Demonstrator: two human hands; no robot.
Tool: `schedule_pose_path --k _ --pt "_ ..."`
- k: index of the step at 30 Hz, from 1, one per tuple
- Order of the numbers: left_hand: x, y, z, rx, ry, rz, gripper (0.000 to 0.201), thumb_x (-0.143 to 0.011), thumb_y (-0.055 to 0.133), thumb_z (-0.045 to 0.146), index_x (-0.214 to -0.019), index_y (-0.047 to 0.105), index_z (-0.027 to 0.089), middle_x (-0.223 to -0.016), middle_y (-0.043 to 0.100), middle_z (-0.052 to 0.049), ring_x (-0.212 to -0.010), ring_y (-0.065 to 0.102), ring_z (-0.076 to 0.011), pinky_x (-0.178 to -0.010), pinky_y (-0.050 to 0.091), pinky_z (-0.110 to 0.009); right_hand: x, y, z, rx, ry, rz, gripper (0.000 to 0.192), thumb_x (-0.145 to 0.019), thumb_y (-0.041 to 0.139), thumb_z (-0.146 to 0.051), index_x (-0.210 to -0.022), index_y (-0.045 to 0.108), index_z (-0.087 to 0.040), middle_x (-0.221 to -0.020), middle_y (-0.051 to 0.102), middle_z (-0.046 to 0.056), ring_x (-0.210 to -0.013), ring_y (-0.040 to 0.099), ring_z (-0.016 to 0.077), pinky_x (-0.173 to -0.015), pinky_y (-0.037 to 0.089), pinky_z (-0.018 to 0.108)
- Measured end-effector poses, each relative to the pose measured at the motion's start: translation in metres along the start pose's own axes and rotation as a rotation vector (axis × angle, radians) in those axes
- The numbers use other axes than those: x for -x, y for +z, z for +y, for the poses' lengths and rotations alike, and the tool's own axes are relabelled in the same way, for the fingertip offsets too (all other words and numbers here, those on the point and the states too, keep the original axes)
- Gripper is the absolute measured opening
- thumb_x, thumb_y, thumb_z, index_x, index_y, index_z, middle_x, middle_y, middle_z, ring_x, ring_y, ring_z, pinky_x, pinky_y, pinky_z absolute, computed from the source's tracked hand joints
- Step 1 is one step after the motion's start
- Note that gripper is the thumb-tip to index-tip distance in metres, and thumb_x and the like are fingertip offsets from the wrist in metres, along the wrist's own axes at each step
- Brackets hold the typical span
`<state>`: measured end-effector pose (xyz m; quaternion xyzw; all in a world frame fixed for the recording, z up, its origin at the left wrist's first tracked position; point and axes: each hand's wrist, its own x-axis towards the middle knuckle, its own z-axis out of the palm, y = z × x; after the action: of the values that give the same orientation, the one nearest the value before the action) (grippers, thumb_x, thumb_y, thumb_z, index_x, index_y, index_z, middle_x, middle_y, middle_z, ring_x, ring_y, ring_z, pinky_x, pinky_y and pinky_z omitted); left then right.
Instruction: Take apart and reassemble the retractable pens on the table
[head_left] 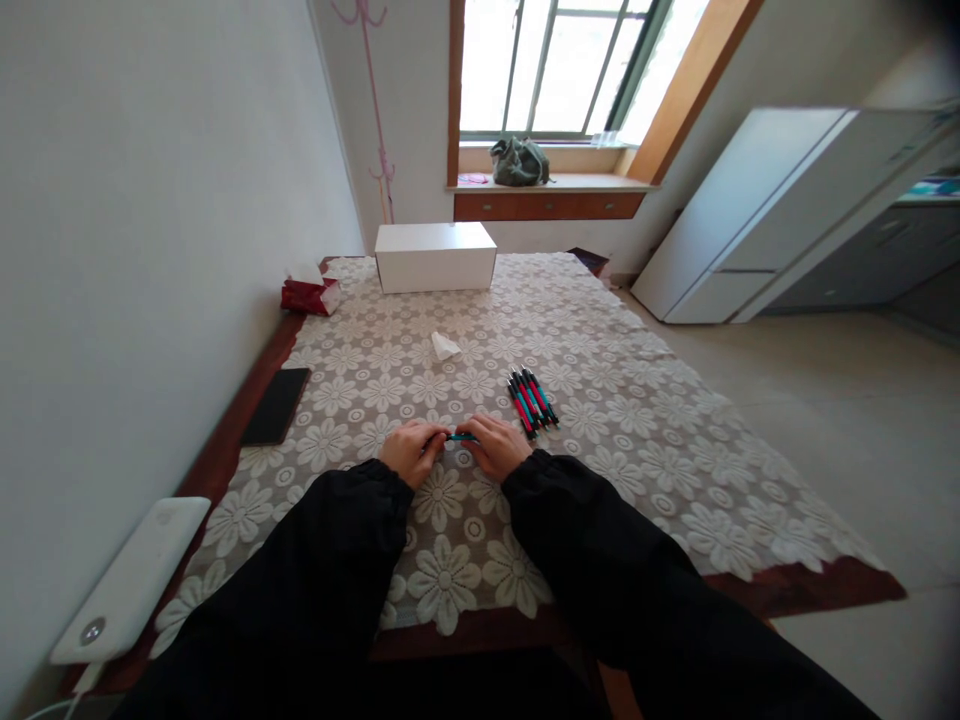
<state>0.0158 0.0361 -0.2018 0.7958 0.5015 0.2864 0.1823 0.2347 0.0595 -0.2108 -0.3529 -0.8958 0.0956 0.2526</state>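
A slim teal pen [462,437] with a dark end lies level between my two hands, just above the lace tablecloth. My left hand [409,450] pinches its dark end with thumb and fingertips. The teal barrel is gripped by my right hand [495,445], whose fingers cover part of it. Just beyond my right hand, several red and teal pens [533,402] with black ends lie side by side in a slanted row. A crumpled white tissue [444,346] sits on the cloth farther ahead.
The lace tablecloth [442,585] covers a dark wooden table. A white box [436,258] stands at the far end, near a red tissue pack [310,296]. Along the left edge lie a dark phone-like slab [277,406] and a white power strip or charger [135,580] with a cable.
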Motion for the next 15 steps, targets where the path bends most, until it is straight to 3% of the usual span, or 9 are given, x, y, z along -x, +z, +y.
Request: schedule_pose_path --k 3,8,15 --pt "0.0006 -0.0003 0.0017 0.0 0.005 -0.003 0.023 -0.099 0.05 0.027 -0.101 0.073 0.024 -0.083 0.075 -0.002 -0.086 0.067 -0.0212 -0.081 0.053 -0.034 0.0004 0.0002 -0.0006 0.007 -0.013 0.006 0.015 -0.098 0.051 -0.018 -0.109 0.062 -0.021 -0.1 0.067 0.007 -0.095 0.062 0.0217 -0.084 0.049 0.032" --pt "0.0013 0.0007 -0.0005 0.041 0.054 0.033 0.015 -0.095 0.059 0.022 -0.104 0.072 0.024 -0.101 0.076 -0.002 -0.097 0.068 -0.0214 -0.091 0.054 -0.037 0.0015 0.0011 -0.0005 0.031 -0.002 0.024 0.019 -0.1 0.047 -0.019 -0.109 0.064 -0.022 -0.098 0.068 0.007 -0.094 0.063 0.0213 -0.084 0.048 0.032" --pt "0.0022 0.0027 -0.0043 0.051 0.068 0.067 0.016 -0.09 0.067 0.018 -0.104 0.071 0.025 -0.102 0.076 -0.002 -0.098 0.069 -0.0218 -0.092 0.054 -0.038 0.0015 0.0029 0.0006 0.012 -0.001 0.007 0.017 -0.1 0.051 -0.022 -0.109 0.065 -0.022 -0.095 0.069 0.007 -0.092 0.066 0.0211 -0.081 0.048 0.03"
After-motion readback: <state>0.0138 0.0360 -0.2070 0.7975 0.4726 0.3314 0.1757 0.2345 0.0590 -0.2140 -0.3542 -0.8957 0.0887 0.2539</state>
